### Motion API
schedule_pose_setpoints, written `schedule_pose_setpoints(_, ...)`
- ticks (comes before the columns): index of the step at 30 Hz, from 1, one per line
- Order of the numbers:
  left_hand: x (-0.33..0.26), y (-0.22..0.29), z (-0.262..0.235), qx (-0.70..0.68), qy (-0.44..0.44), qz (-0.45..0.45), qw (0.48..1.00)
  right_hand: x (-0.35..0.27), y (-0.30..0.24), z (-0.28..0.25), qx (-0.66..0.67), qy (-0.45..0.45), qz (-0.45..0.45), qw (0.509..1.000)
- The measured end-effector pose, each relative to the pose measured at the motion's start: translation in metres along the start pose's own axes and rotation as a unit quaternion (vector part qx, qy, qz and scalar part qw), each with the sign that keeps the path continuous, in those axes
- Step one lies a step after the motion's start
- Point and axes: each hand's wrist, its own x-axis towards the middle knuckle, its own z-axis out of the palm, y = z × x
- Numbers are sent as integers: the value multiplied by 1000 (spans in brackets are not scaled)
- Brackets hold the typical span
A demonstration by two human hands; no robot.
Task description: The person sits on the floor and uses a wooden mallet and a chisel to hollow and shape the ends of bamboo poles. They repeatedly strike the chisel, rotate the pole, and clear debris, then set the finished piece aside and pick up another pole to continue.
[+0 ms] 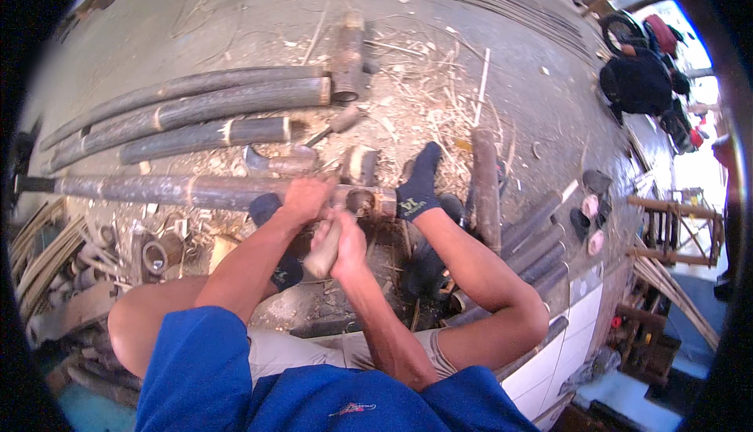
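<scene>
A thick brown bamboo pole (192, 191) lies crosswise before me, with a dark round hole (361, 201) cut near its right end. My left hand (311, 196) is closed over the pole, left of that hole. Just below it, my right hand (347, 242) grips a tool by its pale wooden handle (322, 255); the hands hide the tool's working end. My right foot, in a dark sock (422, 183), presses against the pole's right end. The other dark-socked foot (267, 209) is by the pole, left of my hands.
Several bamboo poles (212, 98) lie beyond mine. A wooden mallet (343, 119) and a curved-blade tool (280, 160) rest among pale shavings (408, 94). Upright bamboo pieces and more poles (536, 255) lie at right. Split strips (47, 251) are heaped at left. A person (639, 83) is at far right.
</scene>
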Motion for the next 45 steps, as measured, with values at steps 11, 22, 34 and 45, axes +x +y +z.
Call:
schedule_pose_setpoints(11, 23, -105, 3, -284, 409, -334, 800, -24, -2, -68, -331, -18, -59, 942)
schedule_pose_setpoints(22, 54, -231, 17, -774, 407, -385, 295, -37, 32, -137, -858, -72, -150, 485)
schedule_pose_setpoints(34, -55, -140, -68, -720, 520, -262, 378, -12, 37, -167, -910, -45, -130, 391)
schedule_pose_setpoints(45, -94, -41, -158, -616, 690, 9, 380, -63, 4, -112, -837, 24, -182, 516)
